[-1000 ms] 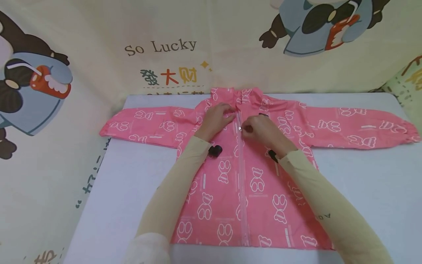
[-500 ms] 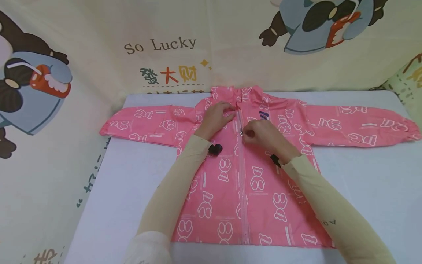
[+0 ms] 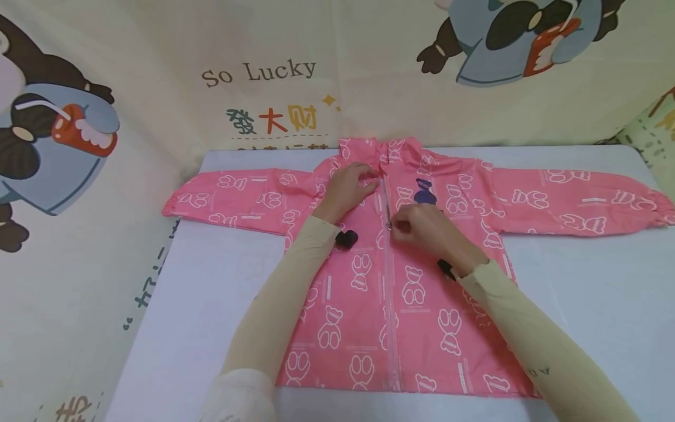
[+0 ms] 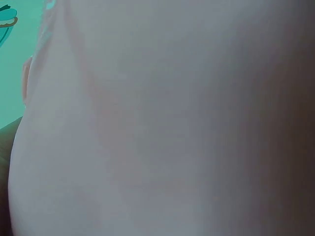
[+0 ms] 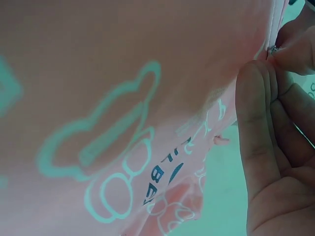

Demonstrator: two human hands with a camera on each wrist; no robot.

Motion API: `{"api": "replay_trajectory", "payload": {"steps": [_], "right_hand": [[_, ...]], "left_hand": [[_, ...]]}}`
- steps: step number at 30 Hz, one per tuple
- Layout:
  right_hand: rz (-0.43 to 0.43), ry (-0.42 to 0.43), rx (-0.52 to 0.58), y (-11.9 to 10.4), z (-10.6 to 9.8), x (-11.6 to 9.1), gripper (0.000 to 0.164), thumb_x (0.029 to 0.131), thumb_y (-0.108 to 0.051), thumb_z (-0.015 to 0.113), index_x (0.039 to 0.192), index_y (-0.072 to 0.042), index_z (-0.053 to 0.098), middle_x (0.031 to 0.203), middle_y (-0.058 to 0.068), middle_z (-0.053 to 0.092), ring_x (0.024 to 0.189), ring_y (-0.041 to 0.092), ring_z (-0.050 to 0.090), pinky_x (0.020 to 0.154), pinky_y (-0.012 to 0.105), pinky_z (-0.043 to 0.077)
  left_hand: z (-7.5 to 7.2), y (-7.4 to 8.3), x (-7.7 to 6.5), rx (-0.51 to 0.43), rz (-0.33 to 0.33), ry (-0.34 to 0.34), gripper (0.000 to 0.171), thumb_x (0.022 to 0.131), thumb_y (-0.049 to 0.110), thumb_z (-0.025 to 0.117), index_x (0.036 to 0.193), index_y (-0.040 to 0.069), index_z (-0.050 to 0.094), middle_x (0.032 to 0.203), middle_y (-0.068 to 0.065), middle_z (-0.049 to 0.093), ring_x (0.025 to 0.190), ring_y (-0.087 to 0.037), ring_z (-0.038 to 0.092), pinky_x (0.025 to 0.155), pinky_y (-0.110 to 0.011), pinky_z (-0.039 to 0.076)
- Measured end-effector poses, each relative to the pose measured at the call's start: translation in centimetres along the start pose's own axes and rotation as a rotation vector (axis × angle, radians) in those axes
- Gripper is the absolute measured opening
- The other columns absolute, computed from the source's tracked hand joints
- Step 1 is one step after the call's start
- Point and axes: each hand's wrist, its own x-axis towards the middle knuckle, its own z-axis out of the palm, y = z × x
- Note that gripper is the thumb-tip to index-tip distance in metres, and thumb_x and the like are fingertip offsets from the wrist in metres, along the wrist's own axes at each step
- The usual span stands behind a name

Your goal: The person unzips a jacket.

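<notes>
A pink jacket (image 3: 364,328) with white bear outlines lies front up, sleeves spread to both sides. Its zipper (image 3: 391,305) runs down the middle. My right hand (image 3: 429,231) pinches the small metal zipper pull (image 3: 389,225) between thumb and fingers at chest height; the right wrist view shows the thumb and fingertips meeting at the pull (image 5: 272,49). Just below the collar, my left hand (image 3: 345,190) grips the jacket's front beside the zipper top, thumb and fingers curved at the edge. Pale, blurred cloth fills most of the left wrist view.
The jacket lies on a white table (image 3: 211,281), its collar (image 3: 377,149) at the far edge. A cream printed cloth (image 3: 369,70) hangs behind and at the left. A dark blue bear print (image 3: 425,192) shows above my right hand.
My right hand has drawn the zipper pull down along the front, towards the hem, baring the dark blue print. My left hand stays at the zipper top.
</notes>
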Motion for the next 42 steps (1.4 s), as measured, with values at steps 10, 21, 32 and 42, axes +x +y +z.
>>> {"api": "replay_trajectory", "payload": {"steps": [10,21,32,42], "right_hand": [[-0.02,-0.035,0.009,-0.3,-0.1,-1.2,0.006,0.076,-0.009,0.064,0.075,-0.011,0.069,0.067,-0.005,0.056,0.061,0.011,0.048,0.06,0.026,0.039],[-0.023,-0.05,0.038,-1.0,0.1,-2.1,0.01,0.075,-0.009,0.064,0.069,-0.017,0.064,0.062,-0.009,0.05,0.058,0.008,0.045,0.058,0.024,0.04],[-0.02,-0.101,0.051,-2.1,0.5,-2.8,0.006,0.075,-0.008,0.069,0.073,-0.014,0.067,0.064,-0.008,0.05,0.059,0.008,0.046,0.058,0.024,0.041],[-0.053,-0.097,0.049,-2.3,0.6,-3.5,0.006,0.074,-0.006,0.068,0.077,-0.012,0.069,0.067,-0.008,0.052,0.06,0.007,0.045,0.057,0.023,0.041]], "left_hand": [[0.1,0.5,0.5,0.021,-0.011,-0.002,0.028,0.086,0.037,0.063,0.11,0.022,0.066,0.116,0.007,0.058,0.113,-0.008,0.049,0.096,-0.025,0.036],[0.2,0.5,0.5,-0.003,-0.005,0.003,0.027,0.086,0.035,0.063,0.108,0.02,0.066,0.113,0.005,0.059,0.11,-0.01,0.051,0.095,-0.027,0.037],[0.0,0.0,-0.2,-0.039,-0.011,0.012,0.026,0.086,0.034,0.064,0.107,0.019,0.068,0.114,0.005,0.059,0.11,-0.009,0.05,0.095,-0.028,0.038],[-0.1,0.1,-0.2,-0.046,-0.024,0.0,0.026,0.086,0.034,0.063,0.107,0.02,0.067,0.114,0.006,0.059,0.11,-0.009,0.05,0.095,-0.028,0.037]]}}
